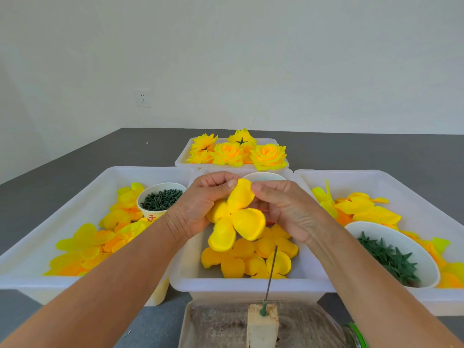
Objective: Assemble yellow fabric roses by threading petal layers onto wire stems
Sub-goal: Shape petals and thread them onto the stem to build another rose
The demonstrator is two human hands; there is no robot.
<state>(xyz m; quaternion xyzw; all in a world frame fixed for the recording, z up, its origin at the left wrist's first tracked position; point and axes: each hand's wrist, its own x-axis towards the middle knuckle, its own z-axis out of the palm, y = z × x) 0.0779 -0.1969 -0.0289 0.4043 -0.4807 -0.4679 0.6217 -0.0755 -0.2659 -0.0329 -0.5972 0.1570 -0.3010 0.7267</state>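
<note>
Two bare hands hold a yellow petal layer (236,217) above the middle white tray (248,285) on a dark grey tabletop (75,156). Fingers of the left hand (200,204) are closed on the layer's upper petal from one side, while fingers of the right hand (283,209) pinch the same petal from the other side; the remaining three petals hang loose just below the fingertips. Directly beneath the fingers, loose orange-yellow petal layers (251,257) lie heaped in the middle tray. Nearer the wearer than the fingers, a thin wire stem (272,270) stands upright, slightly tilted, its green base set in a pale block (262,325); its tip is well below the held layer and apart from it. Left of the fingers, a paper cup of dark green pieces (162,199) sits in the left tray (32,257) among yellow petals. Right of the fingers, a white bowl of green star-shaped calyxes (391,254) rests in the right tray (426,192) with more petals. Beyond the fingers, finished yellow roses (238,153) fill a far tray (183,159). A wall socket (143,98) shows on the white wall behind.
</note>
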